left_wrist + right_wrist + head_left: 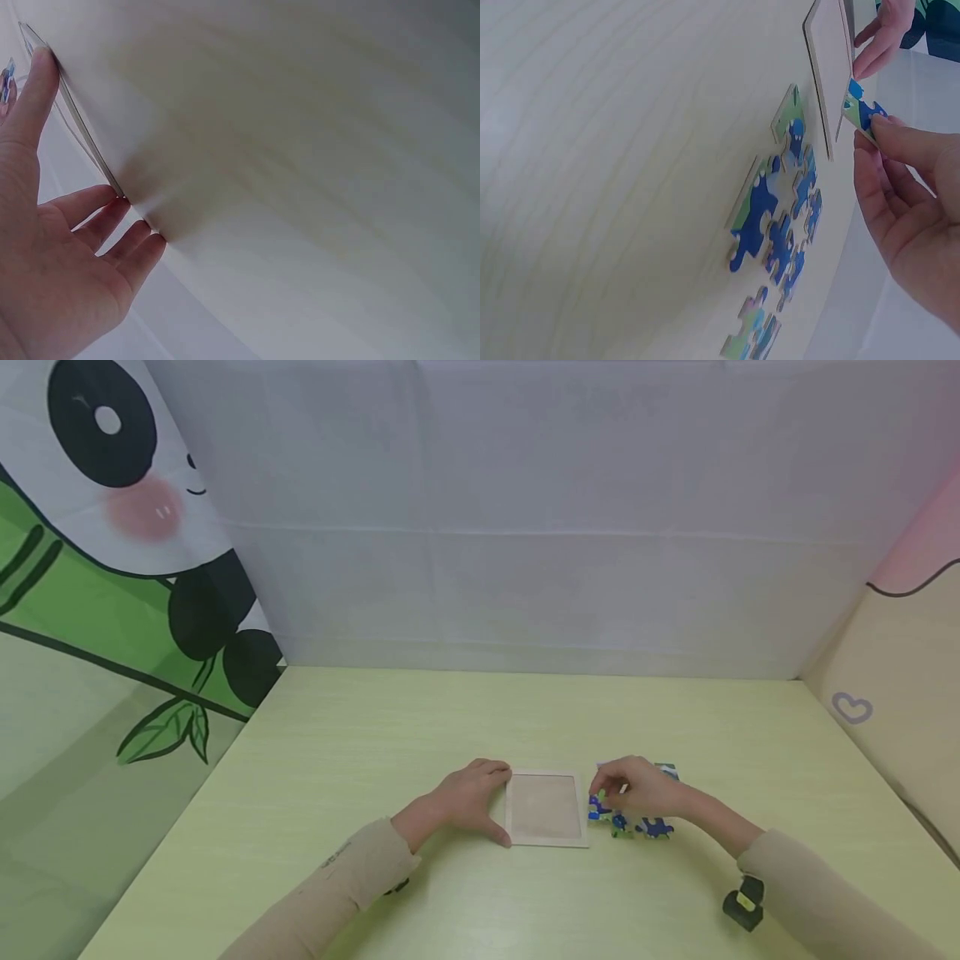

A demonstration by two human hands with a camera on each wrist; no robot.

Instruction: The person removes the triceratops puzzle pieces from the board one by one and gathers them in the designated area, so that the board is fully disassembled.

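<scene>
A shallow wooden puzzle tray (pixel 550 844) with a raised rim and a bare floor lies flat on the table. My left hand (pixel 468 797) is spread along its left side, thumb at the near corner and fingertips at the far one. In the left wrist view, the thumb and fingers (pixel 97 225) touch the tray's thin edge. Just right of the tray, my right hand (pixel 645 787) pinches a jigsaw piece between thumb and fingers. That jigsaw piece (pixel 866 111) is blue and green, tilted, and overlaps the tray's side in the right wrist view.
Several loose jigsaw pieces (pixel 757 206) in blue, green and pale colours lie beside the tray, partly under my right hand in the head view. The pale table (pixel 375 718) ends at a white cloth wall (pixel 480 602). Printed cloth hangs at both sides.
</scene>
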